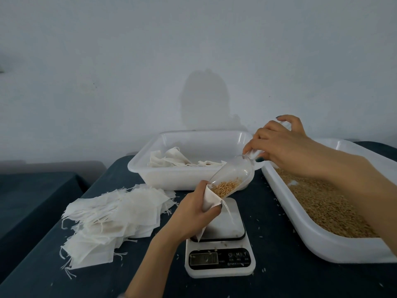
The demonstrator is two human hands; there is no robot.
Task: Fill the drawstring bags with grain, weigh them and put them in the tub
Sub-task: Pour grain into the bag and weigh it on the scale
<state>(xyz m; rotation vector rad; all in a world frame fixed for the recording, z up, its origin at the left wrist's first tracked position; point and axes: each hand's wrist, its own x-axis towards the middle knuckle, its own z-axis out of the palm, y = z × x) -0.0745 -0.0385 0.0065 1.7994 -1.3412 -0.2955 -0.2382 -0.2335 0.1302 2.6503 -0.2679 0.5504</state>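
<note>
Clear plastic scoop [233,174], gripped by its handle in your right hand [279,145], is tipping grain [225,187] into the white bag [209,198] your left hand [191,216] is holding open over the scale [233,224]. The tub [171,179] is sitting behind, the grain tray [318,240] to the right.

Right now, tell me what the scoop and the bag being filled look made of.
Clear tapered scoop: seemingly glossy transparent plastic; grain shows through its wall. Small white drawstring bag: apparently thin matte fabric, woven or paper-like unclear; it folds softly.
</note>
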